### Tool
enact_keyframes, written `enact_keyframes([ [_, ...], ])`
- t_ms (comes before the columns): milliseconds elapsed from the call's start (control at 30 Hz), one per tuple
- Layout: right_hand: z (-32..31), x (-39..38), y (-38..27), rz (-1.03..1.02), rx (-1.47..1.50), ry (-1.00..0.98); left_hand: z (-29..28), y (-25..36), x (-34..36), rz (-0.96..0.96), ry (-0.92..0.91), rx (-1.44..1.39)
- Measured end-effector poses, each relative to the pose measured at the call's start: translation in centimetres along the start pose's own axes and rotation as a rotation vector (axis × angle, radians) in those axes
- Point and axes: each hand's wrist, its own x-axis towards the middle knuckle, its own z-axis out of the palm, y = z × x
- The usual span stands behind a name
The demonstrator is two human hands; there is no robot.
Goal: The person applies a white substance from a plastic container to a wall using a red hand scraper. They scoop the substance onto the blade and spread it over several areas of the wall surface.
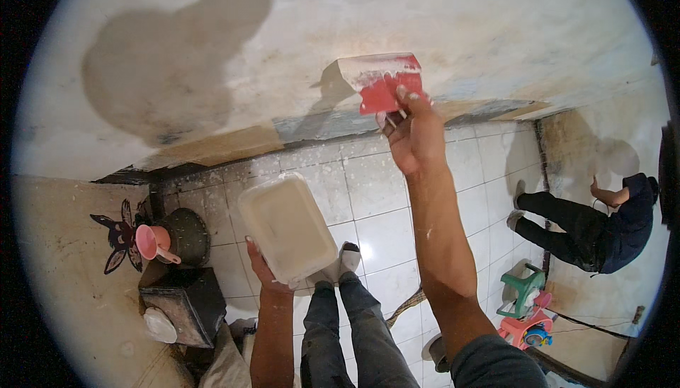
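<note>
My right hand (411, 129) is closed around a red plastic putty spreader (388, 90), raised with its wide edge at the wall (482, 41). Pale putty is smeared across the spreader's upper part. Lower down, my left hand (265, 267) grips a white rectangular tub (289, 226) by its near left side. A smooth off-white layer covers the inside of the tub, and I cannot tell how deep it is. Some of the left fingers are hidden beneath the tub. The wall is patchy, with bare brown and grey areas along its bottom.
White putty spots dot the tiled floor (386, 175). At left are a pink dipper (152, 240), a dark round bucket (190, 235) and a black box (185, 303). Green (523, 292) and pink (516, 331) plastic stools stand at right, near another person (602, 228) facing the side wall.
</note>
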Motion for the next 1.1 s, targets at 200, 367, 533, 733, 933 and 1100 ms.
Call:
enact_keyframes([
  [200, -2.7, -1.8, 4.2, -0.065, -0.14, 0.044, -0.5, -0.2, -0.1, 0.023, -0.01, 0.018],
  [367, -0.6, -2.7, 3.9, -0.656, -0.831, 0.165, -0.3, 0.0, -0.2, 0.002, 0.007, -0.008],
  [533, -0.2, 1.4, 2.6, -1.647, -1.201, 0.067, -0.3, 0.0, -0.1, -0.004, 0.012, -0.01],
  [733, -0.8, 7.2, 3.6, -1.66, -1.52, -0.027, -1.1, -0.1, -0.1, -0.016, 0.024, -0.017],
  [933, -4.9, 5.7, 6.5, -1.65, -1.539, -0.136, -1.6, 0.0, -0.3, 0.017, 0.039, 0.014],
  [1100, 0.0, 3.1, 1.6, -1.682, -1.387, -0.024, -0.5, 0.5, -0.4, 0.022, 0.03, 0.007],
])
